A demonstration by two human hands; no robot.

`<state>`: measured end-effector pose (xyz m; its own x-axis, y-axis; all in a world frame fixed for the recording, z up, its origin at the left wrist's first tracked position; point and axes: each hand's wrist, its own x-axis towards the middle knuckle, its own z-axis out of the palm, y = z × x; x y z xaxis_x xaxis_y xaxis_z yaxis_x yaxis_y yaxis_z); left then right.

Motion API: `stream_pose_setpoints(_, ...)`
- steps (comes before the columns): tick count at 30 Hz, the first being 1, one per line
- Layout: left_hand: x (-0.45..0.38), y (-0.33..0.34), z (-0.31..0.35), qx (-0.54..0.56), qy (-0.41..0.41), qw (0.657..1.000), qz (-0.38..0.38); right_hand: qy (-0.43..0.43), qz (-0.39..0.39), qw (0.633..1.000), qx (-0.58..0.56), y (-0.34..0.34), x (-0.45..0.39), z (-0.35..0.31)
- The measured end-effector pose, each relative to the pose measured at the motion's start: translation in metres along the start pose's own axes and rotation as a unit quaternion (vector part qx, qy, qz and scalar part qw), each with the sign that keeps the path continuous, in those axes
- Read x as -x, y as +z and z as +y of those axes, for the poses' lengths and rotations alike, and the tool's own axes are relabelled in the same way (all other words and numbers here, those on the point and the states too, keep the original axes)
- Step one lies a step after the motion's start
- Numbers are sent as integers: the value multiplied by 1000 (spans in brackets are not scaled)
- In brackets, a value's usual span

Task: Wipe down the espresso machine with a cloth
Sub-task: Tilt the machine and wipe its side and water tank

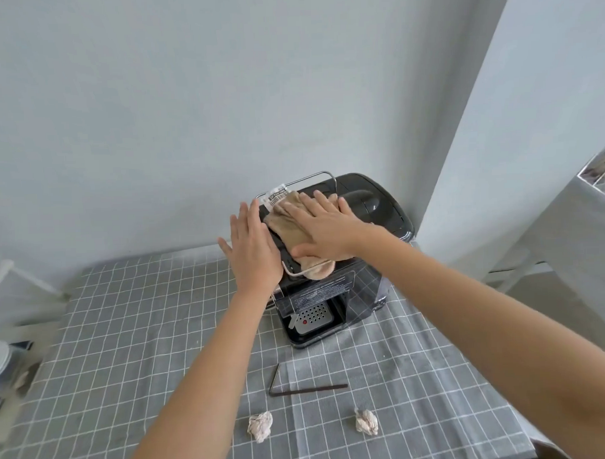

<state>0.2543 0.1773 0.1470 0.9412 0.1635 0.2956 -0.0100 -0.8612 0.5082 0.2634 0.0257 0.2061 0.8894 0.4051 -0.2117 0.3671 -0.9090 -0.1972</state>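
A black espresso machine (pixel 369 206) stands on the checked tablecloth against the wall, its perforated metal drip tray (pixel 312 317) facing me. A tan cloth (pixel 287 219) with a white barcode tag lies on the machine's top. My right hand (pixel 323 230) presses flat on the cloth, fingers spread and pointing left. My left hand (pixel 252 246) rests flat against the machine's left upper edge, fingers straight and apart, holding nothing. Most of the machine's top is hidden under the cloth and hands.
A dark L-shaped hex key (pixel 300 389) lies on the grey checked tablecloth (pixel 126 338) in front of the machine. Two crumpled paper wads (pixel 260 426) (pixel 367 422) sit near the front edge. A white shelf with containers (pixel 0 360) is at left; the wall stands close behind.
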Motion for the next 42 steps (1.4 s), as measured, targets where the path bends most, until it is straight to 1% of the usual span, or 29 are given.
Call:
stream_pose_setpoints(2,1,1,1,3,-1,1000,2,-6,-13,1000,20,-6,8,18)
stream_pose_setpoints(4,0,1,1,17,-7,1000,6,20,-13,999,28,-7,9,25)
stream_pose_setpoints(6,-1,0,1,37,-15,999,12,41,-24,999,-4,-7,5,18)
stream_pose_setpoints(7,0,-1,1,48,-19,999,14,39,-45,998,-19,-8,4,15)
stream_pose_setpoints(9,2,-1,1,72,-26,997,17,8,-100,995,-17,-19,6,16)
stream_pose_setpoints(11,2,0,-2,92,-28,995,16,-23,-122,992,2,-27,9,24)
stream_pose_setpoints(14,-1,3,-6,99,-23,995,15,-51,-84,995,8,-20,3,23)
stream_pose_setpoints(17,-1,3,-11,105,-8,994,7,-74,-42,996,-1,-5,-7,5)
stream_pose_setpoints(20,-1,-2,-13,110,3,994,-2,-76,0,997,-20,1,-10,-1)
stream_pose_setpoints(26,3,-7,-10,114,12,993,6,-77,74,990,-94,3,-12,11)
stream_pose_setpoints(28,4,-8,-10,107,13,994,3,-68,52,992,-87,-2,-12,16)
stream_pose_setpoints(31,3,-4,-11,97,10,995,0,-53,-20,996,-62,-3,-7,19)
stream_pose_setpoints(32,2,-3,-12,96,7,995,1,-49,-18,997,-53,0,-6,16)
stream_pose_setpoints(35,0,-2,-13,94,0,996,2,-38,41,996,-64,10,-6,3)
stream_pose_setpoints(37,0,-3,-12,77,3,997,1,-35,46,997,-53,8,-6,3)
stream_pose_setpoints(40,3,-4,-12,39,2,999,4,-34,-28,999,31,-10,-2,24)
stream_pose_setpoints(42,2,-3,-13,14,-2,1000,3,-16,-68,993,94,-27,-2,48)
